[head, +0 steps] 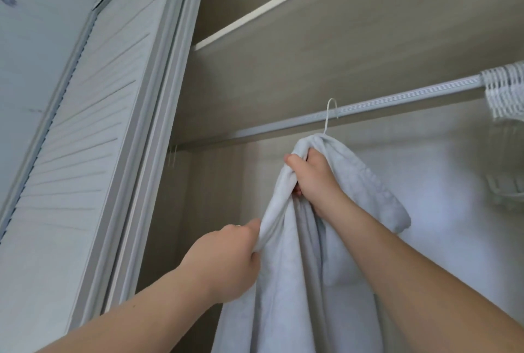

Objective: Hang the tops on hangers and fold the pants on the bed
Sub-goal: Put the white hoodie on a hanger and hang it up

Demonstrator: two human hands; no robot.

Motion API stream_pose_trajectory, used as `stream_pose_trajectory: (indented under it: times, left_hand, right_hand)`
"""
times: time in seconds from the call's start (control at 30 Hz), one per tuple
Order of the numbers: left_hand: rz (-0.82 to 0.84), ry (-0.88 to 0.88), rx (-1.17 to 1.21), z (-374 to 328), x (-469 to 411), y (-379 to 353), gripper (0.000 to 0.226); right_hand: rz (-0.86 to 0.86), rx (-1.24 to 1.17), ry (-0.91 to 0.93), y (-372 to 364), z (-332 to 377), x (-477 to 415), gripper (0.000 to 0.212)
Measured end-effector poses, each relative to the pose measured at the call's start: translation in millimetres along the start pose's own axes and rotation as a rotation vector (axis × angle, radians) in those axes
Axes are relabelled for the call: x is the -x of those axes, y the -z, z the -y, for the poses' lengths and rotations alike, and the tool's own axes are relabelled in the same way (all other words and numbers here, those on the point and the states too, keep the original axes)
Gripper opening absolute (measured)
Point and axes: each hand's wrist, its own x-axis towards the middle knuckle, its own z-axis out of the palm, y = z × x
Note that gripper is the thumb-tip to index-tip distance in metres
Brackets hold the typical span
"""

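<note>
A white top (289, 281) hangs on a white hanger whose hook (331, 110) is over the wardrobe rail (368, 104). The hanger's body is hidden inside the cloth. My right hand (313, 177) grips the bunched cloth near the top's collar, just below the hook. My left hand (226, 259) grips a fold of the same top lower down on its left side. The top's right shoulder (388, 196) droops past my right forearm.
A bunch of white hanger hooks (503, 89) sits on the rail at the far right. A shelf edge (272, 6) runs above the rail. The louvred wardrobe door (73, 140) stands at the left. The wardrobe's back wall (439, 168) lies behind the top.
</note>
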Motion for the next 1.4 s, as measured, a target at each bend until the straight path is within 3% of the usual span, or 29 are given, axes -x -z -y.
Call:
stream_pose_trajectory:
  times: [0.1,0.23,0.4,0.47,0.57,0.63,0.73,0.97,1.2,1.4]
  left_hand:
    - [-0.010,-0.005,0.033,3.7,-6.2,-1.0,0.005]
    - [-0.046,-0.019,0.034,8.2,-15.2,4.5,0.017]
    - [-0.079,-0.053,0.031,8.4,-16.4,14.1,0.015]
    - [-0.093,-0.059,0.031,6.6,-17.0,18.5,0.006]
    - [-0.108,-0.055,0.001,3.5,-19.1,23.8,0.022]
    - [-0.112,-0.064,-0.002,1.8,-19.8,24.6,0.018]
    - [-0.077,-0.092,-0.019,-1.6,-18.6,22.0,0.008]
    - [0.002,-0.112,-0.066,-2.1,-14.8,0.1,0.015]
    - [0.050,-0.121,-0.075,7.6,-11.0,-18.3,0.017]
    - [0.065,-0.079,-0.052,30.0,-7.3,-20.4,0.022]
  right_hand:
    - [-0.005,0.017,0.027,-4.1,4.6,-7.5,0.018]
    - [0.001,0.017,0.053,-10.7,13.1,-12.7,0.024]
    - [0.027,-0.023,0.042,-12.1,24.4,-16.8,0.029]
    - [0.001,-0.028,0.017,-8.1,27.0,-24.5,0.029]
    - [-0.023,-0.011,-0.062,0.5,23.7,-35.3,0.028]
    - [-0.033,0.022,-0.113,6.6,15.4,-38.2,0.026]
    - [-0.014,0.044,-0.169,14.6,-1.2,-34.6,0.022]
    - [0.021,0.102,-0.236,24.3,-15.0,-14.0,0.025]
    - [0.172,0.453,-0.171,10.7,-8.3,4.0,0.048]
    - [0.115,0.820,0.022,-21.1,9.3,8.2,0.033]
